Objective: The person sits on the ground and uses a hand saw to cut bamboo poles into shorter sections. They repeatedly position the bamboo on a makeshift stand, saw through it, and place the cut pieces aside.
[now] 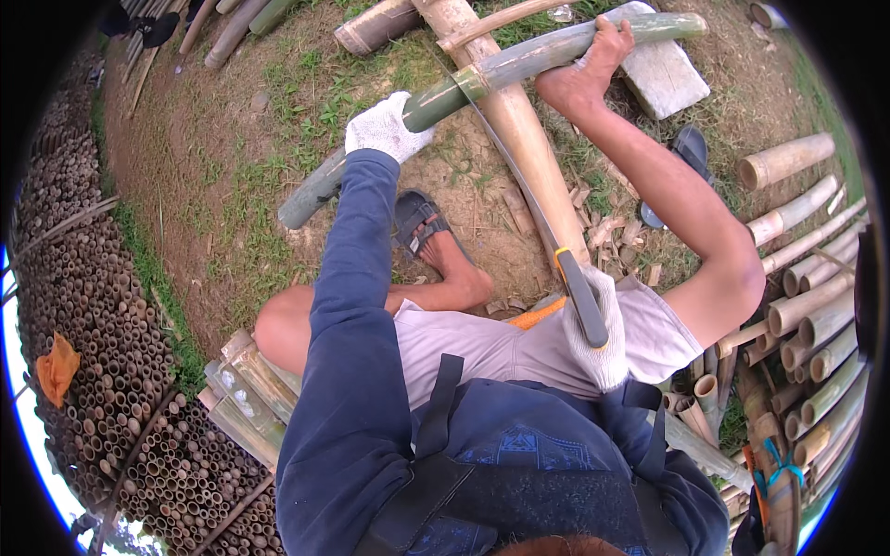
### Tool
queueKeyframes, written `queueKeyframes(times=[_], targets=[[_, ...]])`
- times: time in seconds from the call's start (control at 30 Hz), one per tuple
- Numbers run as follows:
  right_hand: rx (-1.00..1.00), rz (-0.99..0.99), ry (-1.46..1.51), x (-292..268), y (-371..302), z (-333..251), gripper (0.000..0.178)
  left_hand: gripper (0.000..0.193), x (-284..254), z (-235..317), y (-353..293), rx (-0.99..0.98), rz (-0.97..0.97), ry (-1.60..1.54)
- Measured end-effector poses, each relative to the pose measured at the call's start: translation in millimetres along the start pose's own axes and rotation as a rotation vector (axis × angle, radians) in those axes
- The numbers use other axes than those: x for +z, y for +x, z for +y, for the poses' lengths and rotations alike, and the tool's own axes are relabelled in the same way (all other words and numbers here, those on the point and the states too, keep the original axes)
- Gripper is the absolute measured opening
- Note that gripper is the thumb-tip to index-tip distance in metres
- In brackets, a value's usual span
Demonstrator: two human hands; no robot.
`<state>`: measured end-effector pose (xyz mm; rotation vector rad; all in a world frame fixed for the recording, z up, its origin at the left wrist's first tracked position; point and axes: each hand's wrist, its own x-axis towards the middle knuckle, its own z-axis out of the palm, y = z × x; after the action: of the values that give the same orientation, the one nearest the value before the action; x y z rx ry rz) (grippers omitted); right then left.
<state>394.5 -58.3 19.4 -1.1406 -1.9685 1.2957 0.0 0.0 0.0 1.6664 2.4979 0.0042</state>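
A thick pale log (521, 134) lies on the ground (222, 157) beneath the green bamboo pole (524, 65); the person's bare right foot (584, 79) rests against the pole near a whitish block (669, 79); a loose sandal (691, 151) and wood scraps (607, 232) lie close by; the left hand (385, 130) wears a white glove, its fingers wrapped around the pole; the right hand (598, 341), gloved too, grips the saw (569, 269) by its dark handle, its fingers partly hidden; the blade crosses the pole just left of the log; the pole slants up rightward, slightly curved, green with greyish patches; its left end extends past the glove over soil and grass; stacked bamboo (102, 306) edges the left, cut lengths (825, 320) the right.
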Motion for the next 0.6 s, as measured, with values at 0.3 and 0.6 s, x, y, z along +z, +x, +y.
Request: queueKeyframes(times=[0.3, 0.6], targets=[[-0.095, 0.106, 0.156, 13.2, 17.6, -14.3, 0.052, 0.066, -6.7, 9.1, -3.3, -0.009, -0.012, 0.002], [0.087, -0.043, -0.021, -44.9, -56.5, -34.8, 0.056, 0.067, 6.6, 3.4, 4.6, -0.016, 0.011, -0.028]])
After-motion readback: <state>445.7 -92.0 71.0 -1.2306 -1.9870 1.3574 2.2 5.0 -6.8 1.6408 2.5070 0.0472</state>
